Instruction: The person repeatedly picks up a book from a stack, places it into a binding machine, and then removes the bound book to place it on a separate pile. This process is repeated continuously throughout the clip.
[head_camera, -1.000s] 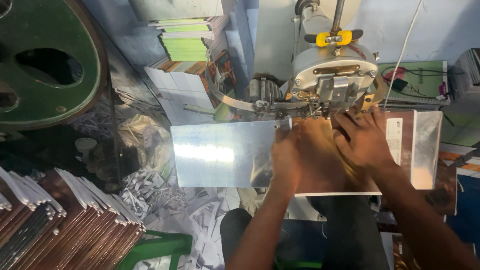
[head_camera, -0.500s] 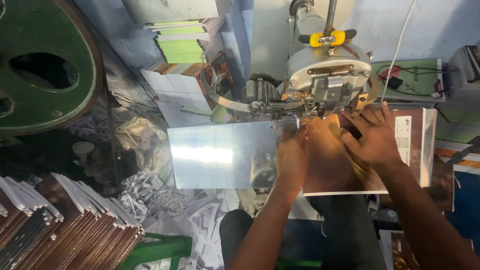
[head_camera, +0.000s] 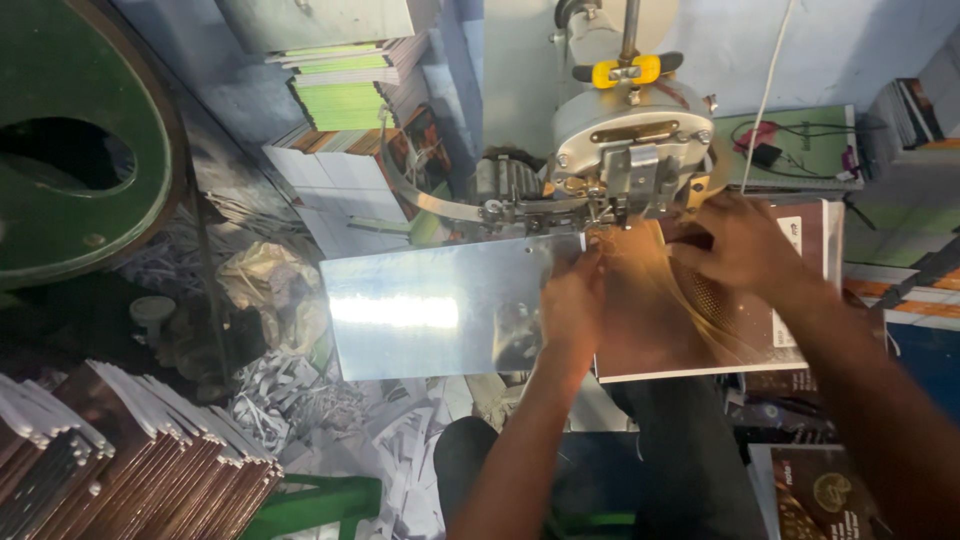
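A brown booklet (head_camera: 700, 330) with a glossy cover lies on the shiny metal table (head_camera: 420, 310) of a stitching machine (head_camera: 630, 150). My left hand (head_camera: 570, 305) presses flat on the booklet's left part, near the machine's head. My right hand (head_camera: 735, 245) rests on the booklet's upper part just right of the head, fingers curled over the cover's edge. The spot under the head is partly hidden by my hands.
A pile of brown booklets (head_camera: 120, 460) fans out at lower left. Stacks of green and white paper (head_camera: 345, 100) stand behind the table. A big green wheel (head_camera: 70, 150) fills the upper left. Paper scraps (head_camera: 300, 400) litter the floor. More brown booklets (head_camera: 820, 490) lie at lower right.
Both hands have slid the booklet up toward the machine head; my right hand moved from the cover's middle to its upper edge.
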